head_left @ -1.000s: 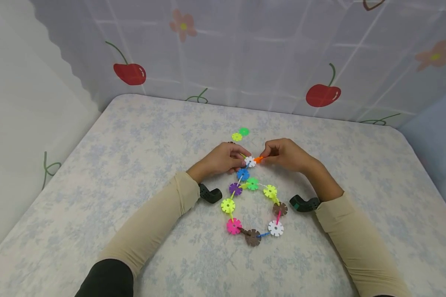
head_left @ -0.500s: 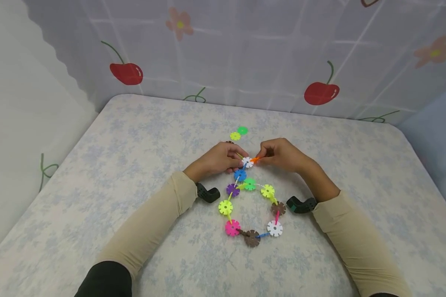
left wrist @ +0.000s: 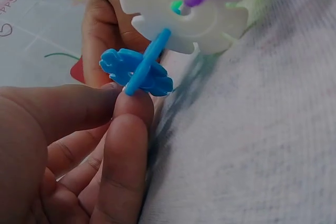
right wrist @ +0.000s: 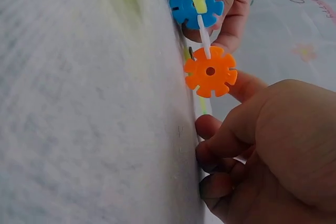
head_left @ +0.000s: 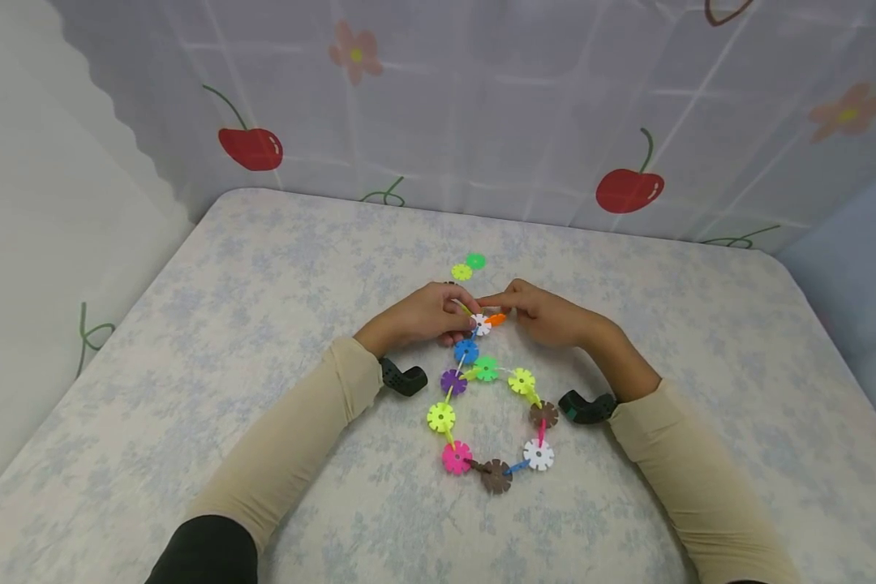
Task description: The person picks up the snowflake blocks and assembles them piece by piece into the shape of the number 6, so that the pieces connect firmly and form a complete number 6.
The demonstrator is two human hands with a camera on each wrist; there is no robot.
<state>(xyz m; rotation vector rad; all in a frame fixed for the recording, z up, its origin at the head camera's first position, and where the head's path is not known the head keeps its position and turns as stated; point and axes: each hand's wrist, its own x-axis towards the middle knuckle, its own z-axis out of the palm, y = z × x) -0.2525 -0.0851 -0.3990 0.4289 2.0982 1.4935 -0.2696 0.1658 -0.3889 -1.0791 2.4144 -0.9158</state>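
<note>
My left hand point(head_left: 432, 314) pinches a white notched disc point(head_left: 481, 324) between thumb and fingers. An orange disc point(right wrist: 210, 72) stands upright, slotted into the white disc's edge. My right hand point(head_left: 555, 315) is off the orange disc, its index finger reaching behind it toward my left fingertips; its other fingers curl loosely around nothing. From the white disc, linked blue discs point(left wrist: 134, 72) lead toward a purple disc point(head_left: 453, 382), part of a ring of coloured discs on the table. In the left wrist view, my thumb mostly hides the held white disc.
Beyond my hands lie a loose yellow disc point(head_left: 461, 272) and a green disc point(head_left: 475, 260); a dark disc is mostly hidden behind my left hand. The ring's near side includes pink point(head_left: 457, 457), brown point(head_left: 496, 476) and white discs. A patterned cloth covers the table point(head_left: 299, 268).
My right hand has let go of the orange disc and stretched its index finger toward my left fingertips. The orange disc stays on the white one, which my left hand still pinches.
</note>
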